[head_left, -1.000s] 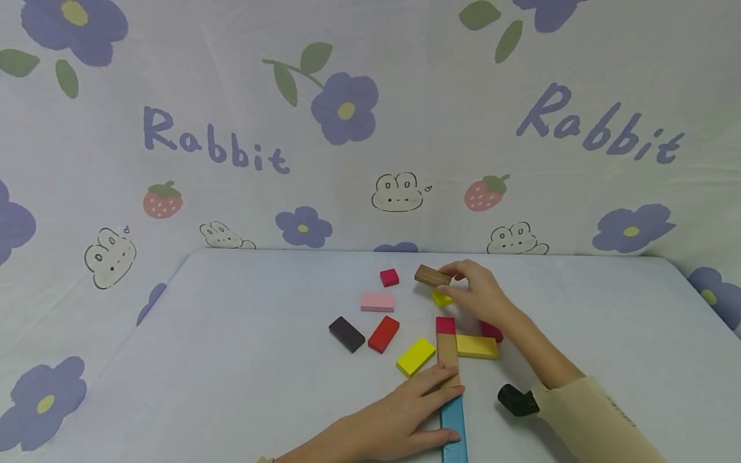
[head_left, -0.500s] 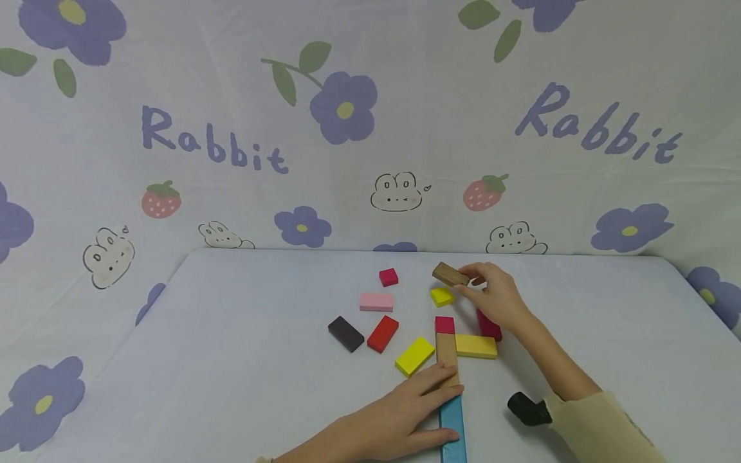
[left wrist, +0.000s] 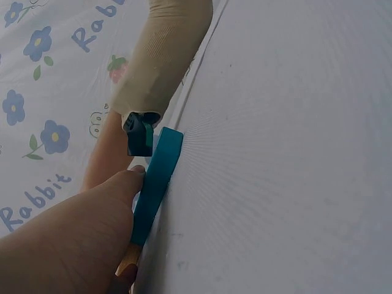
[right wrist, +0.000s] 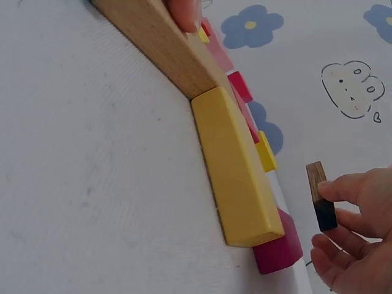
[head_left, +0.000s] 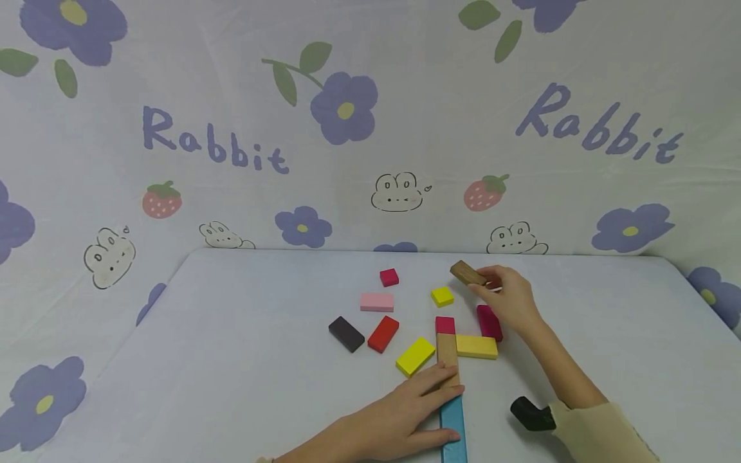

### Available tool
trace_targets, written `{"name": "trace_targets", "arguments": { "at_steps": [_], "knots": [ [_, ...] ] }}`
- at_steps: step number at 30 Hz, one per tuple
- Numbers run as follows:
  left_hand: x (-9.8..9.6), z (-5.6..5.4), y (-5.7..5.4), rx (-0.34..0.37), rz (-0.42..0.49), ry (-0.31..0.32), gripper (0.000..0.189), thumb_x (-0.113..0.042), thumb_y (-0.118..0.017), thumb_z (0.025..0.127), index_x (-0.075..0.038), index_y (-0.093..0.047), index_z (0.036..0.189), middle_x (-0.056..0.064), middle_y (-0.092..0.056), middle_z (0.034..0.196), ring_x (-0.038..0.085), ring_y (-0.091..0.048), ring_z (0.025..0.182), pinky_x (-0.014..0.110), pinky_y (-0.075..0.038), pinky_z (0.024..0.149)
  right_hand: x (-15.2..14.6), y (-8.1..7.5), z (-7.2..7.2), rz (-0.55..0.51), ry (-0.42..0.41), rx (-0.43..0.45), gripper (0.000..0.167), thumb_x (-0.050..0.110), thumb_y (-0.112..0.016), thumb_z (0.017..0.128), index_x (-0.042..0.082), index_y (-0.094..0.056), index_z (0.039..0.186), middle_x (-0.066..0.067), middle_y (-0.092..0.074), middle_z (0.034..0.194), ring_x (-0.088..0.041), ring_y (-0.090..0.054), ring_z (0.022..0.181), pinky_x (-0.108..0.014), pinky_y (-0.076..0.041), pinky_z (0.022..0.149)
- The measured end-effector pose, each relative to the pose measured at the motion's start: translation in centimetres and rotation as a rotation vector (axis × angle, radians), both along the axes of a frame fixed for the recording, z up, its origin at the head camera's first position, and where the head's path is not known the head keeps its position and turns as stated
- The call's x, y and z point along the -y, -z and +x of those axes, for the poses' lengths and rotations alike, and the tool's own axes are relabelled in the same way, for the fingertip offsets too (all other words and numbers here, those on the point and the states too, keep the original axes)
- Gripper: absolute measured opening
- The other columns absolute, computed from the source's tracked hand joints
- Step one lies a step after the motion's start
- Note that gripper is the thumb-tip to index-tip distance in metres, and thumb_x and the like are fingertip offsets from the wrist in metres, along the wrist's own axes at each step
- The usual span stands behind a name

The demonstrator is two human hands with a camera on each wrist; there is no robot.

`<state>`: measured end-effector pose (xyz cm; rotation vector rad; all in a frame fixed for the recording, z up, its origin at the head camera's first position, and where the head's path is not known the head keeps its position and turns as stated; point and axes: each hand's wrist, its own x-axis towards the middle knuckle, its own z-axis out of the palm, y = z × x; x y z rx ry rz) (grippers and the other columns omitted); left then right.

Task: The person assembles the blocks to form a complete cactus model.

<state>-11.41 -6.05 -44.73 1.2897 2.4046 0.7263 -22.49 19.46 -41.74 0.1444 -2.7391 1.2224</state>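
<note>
My right hand (head_left: 509, 296) pinches a brown wooden block (head_left: 467, 272) between thumb and fingers at the back of the table. In the right wrist view that brown block (right wrist: 320, 184) has a dark lower end. My left hand (head_left: 399, 411) lies with extended fingers on a row of blocks, touching the tan block (head_left: 448, 347) and the blue block (head_left: 453, 418). The left wrist view shows the thumb against the side of the blue block (left wrist: 158, 177). At the row's far end sits a crimson block (head_left: 445, 325). Touching the row's right side is a pale yellow block (head_left: 477, 347).
A dark magenta block (head_left: 489, 323) lies beneath the right hand. Left of the row are bright yellow (head_left: 415, 357), red (head_left: 383, 334), black (head_left: 347, 334) and pink (head_left: 377, 302) blocks. Small red (head_left: 389, 277) and yellow (head_left: 442, 296) blocks lie farther back. A printed curtain (head_left: 243, 193) hangs behind.
My right hand has moved right with the brown block, so the small yellow block and the dark magenta block show more fully. The left hand stays in place on the row.
</note>
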Motion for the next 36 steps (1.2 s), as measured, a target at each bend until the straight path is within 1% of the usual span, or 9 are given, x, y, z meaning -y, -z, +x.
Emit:
{"name": "trace_targets", "arguments": {
  "at_steps": [7, 11, 16, 20, 24, 26, 30, 33, 36],
  "knots": [
    [0.0, 0.0, 0.0, 0.006, -0.012, -0.006, 0.064, -0.05, -0.052, 0.109, -0.024, -0.038, 0.165, -0.003, -0.024, 0.175, 0.015, -0.028, 0.157, 0.031, -0.043, 0.118, -0.3, 0.9, -0.1, 0.019, 0.048, 0.042, 0.045, 0.014, -0.07, 0.101, -0.014, -0.059, 0.134, -0.034, -0.064, 0.123, -0.045, -0.063, 0.11, -0.054, -0.059, 0.096],
    [0.0, 0.0, 0.0, -0.005, -0.008, -0.002, 0.064, -0.05, -0.053, 0.109, -0.023, -0.038, 0.165, -0.003, -0.024, 0.175, 0.015, -0.028, 0.157, 0.03, -0.042, 0.118, -0.5, 1.5, -0.2, 0.033, 0.068, 0.051, 0.045, 0.015, -0.071, 0.101, -0.014, -0.06, 0.134, -0.034, -0.065, 0.122, -0.043, -0.062, 0.107, -0.053, -0.06, 0.094],
    [0.1, 0.1, 0.0, -0.021, 0.002, 0.001, 0.064, -0.049, -0.053, 0.109, -0.022, -0.038, 0.165, -0.002, -0.025, 0.174, 0.015, -0.029, 0.157, 0.03, -0.042, 0.119, -0.6, 1.9, -0.2, 0.05, 0.092, 0.056, 0.045, 0.014, -0.071, 0.1, -0.015, -0.061, 0.132, -0.032, -0.066, 0.114, -0.04, -0.061, 0.1, -0.044, -0.061, 0.086],
    [0.0, 0.1, 0.0, -0.017, 0.004, -0.004, 0.063, -0.049, -0.053, 0.109, -0.022, -0.039, 0.164, -0.002, -0.025, 0.174, 0.016, -0.028, 0.158, 0.03, -0.042, 0.118, -0.7, 2.0, -0.4, 0.042, 0.105, 0.067, 0.045, 0.015, -0.072, 0.1, -0.015, -0.061, 0.131, -0.032, -0.066, 0.114, -0.039, -0.061, 0.099, -0.037, -0.06, 0.081],
    [0.0, 0.1, -0.1, -0.012, -0.002, -0.009, 0.063, -0.049, -0.053, 0.109, -0.022, -0.04, 0.164, -0.002, -0.025, 0.174, 0.016, -0.028, 0.158, 0.03, -0.042, 0.118, -0.9, 1.9, -0.5, 0.035, 0.096, 0.073, 0.045, 0.015, -0.074, 0.099, -0.016, -0.061, 0.13, -0.033, -0.067, 0.114, -0.039, -0.062, 0.098, -0.033, -0.058, 0.078],
    [0.0, 0.1, -0.1, -0.015, -0.005, -0.009, 0.063, -0.049, -0.053, 0.109, -0.022, -0.04, 0.164, -0.002, -0.025, 0.174, 0.016, -0.028, 0.158, 0.03, -0.042, 0.118, -1.0, 1.9, -0.6, 0.043, 0.086, 0.083, 0.047, 0.016, -0.074, 0.098, -0.016, -0.061, 0.13, -0.033, -0.067, 0.115, -0.04, -0.062, 0.098, -0.034, -0.059, 0.079],
    [0.0, 0.1, -0.1, -0.022, -0.006, -0.006, 0.063, -0.049, -0.053, 0.109, -0.021, -0.04, 0.164, -0.002, -0.025, 0.174, 0.016, -0.028, 0.158, 0.03, -0.041, 0.119, -1.2, 1.7, -1.0, 0.063, 0.051, 0.098, 0.049, 0.019, -0.072, 0.099, -0.014, -0.06, 0.132, -0.033, -0.065, 0.12, -0.043, -0.062, 0.105, -0.042, -0.063, 0.085],
    [0.0, 0.1, -0.1, -0.022, -0.004, -0.005, 0.063, -0.049, -0.053, 0.109, -0.021, -0.04, 0.164, -0.002, -0.025, 0.174, 0.016, -0.028, 0.158, 0.03, -0.042, 0.119, -1.4, 1.6, -1.5, 0.072, 0.016, 0.101, 0.049, 0.02, -0.071, 0.1, -0.014, -0.059, 0.134, -0.033, -0.063, 0.124, -0.045, -0.063, 0.111, -0.05, -0.062, 0.091],
    [0.0, 0.1, 0.0, -0.009, -0.004, -0.005, 0.064, -0.049, -0.053, 0.109, -0.022, -0.039, 0.165, -0.002, -0.025, 0.174, 0.016, -0.028, 0.158, 0.03, -0.042, 0.118, -1.6, 1.4, -2.1, 0.086, -0.027, 0.095, 0.05, 0.02, -0.07, 0.101, -0.013, -0.058, 0.135, -0.033, -0.063, 0.124, -0.046, -0.064, 0.111, -0.051, -0.062, 0.091]
  ]
}}
